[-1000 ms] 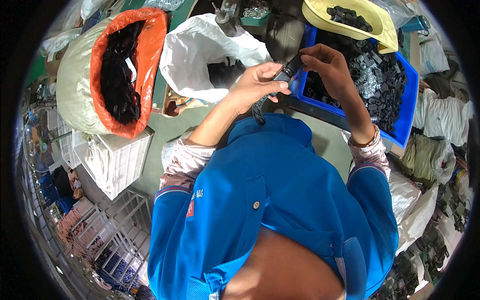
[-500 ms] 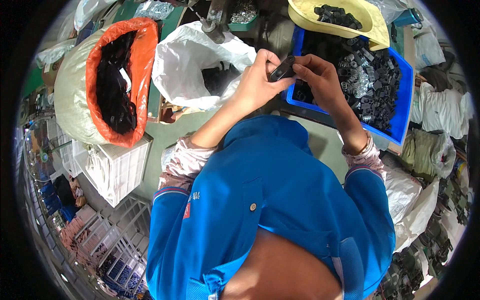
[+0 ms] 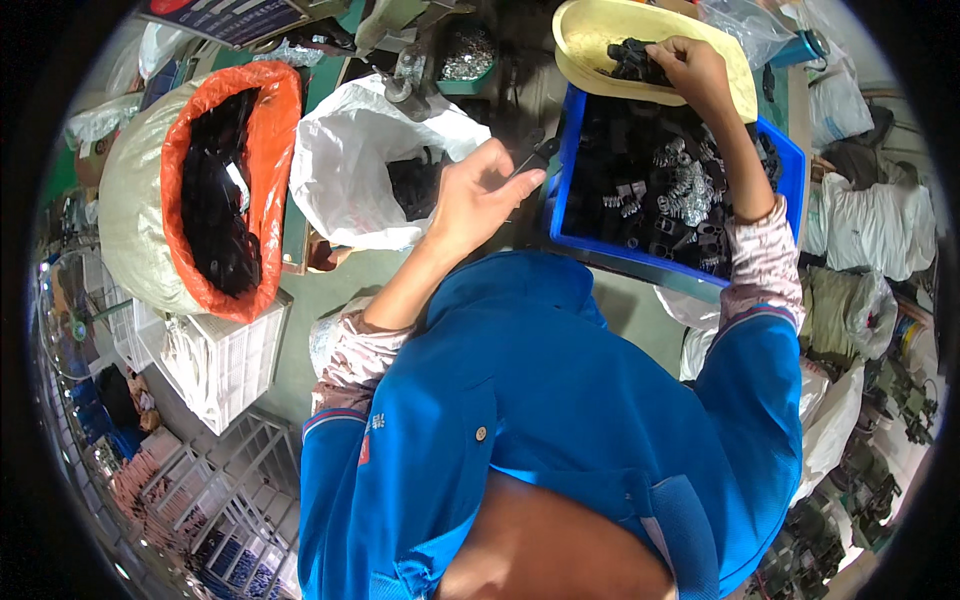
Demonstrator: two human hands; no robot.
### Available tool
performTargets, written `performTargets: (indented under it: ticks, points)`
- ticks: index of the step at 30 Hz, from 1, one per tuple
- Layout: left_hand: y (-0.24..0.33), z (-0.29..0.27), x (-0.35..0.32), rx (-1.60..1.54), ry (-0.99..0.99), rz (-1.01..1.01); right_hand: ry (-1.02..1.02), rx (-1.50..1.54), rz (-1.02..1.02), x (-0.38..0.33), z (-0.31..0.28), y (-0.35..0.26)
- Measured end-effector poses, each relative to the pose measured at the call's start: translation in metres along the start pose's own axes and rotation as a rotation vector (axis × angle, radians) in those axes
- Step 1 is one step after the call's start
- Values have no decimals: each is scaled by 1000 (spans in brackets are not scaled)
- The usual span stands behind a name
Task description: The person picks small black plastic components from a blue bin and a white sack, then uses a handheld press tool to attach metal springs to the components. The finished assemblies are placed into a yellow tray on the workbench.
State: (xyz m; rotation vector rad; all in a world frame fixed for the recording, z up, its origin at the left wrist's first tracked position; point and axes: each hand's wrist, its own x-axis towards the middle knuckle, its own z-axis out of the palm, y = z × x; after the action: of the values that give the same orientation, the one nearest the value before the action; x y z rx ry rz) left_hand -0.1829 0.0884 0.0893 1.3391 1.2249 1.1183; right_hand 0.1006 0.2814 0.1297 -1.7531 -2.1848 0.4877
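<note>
Where the orange-lined sack (image 3: 280, 150) stands: at the person's left, its mouth open around a dark heap.
Blue bin (image 3: 794, 170): at the person's right, holding black pieces and silvery coil-like pieces (image 3: 690, 190).
White bag (image 3: 335, 170): between sack and bin, open at the top, dark contents inside.
Yellow basin (image 3: 630, 25): at the far edge of the blue bin, a small pile of black clips (image 3: 630, 60) inside it.
Left hand (image 3: 475, 195): between white bag and blue bin, thumb and fingers closed narrowly on one black part.
Right hand (image 3: 695, 70): over the basin, fingertips drawn close together at the right end of the pile; whether they pinch a clip, I cannot tell.
Black part (image 3: 541, 150): in the left hand's grip, its far end jutting past the thumb tip, up and right toward the bin.
</note>
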Motion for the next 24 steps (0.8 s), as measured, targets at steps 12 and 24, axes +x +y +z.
performTargets:
  ticks: [12,24]
  points:
    - [4,-47,22,-385,44,-101,-22,589,-39,-10,2,-74]
    - [-14,-109,25,-225,-46,38,-302,956,-202,-61,73,-171]
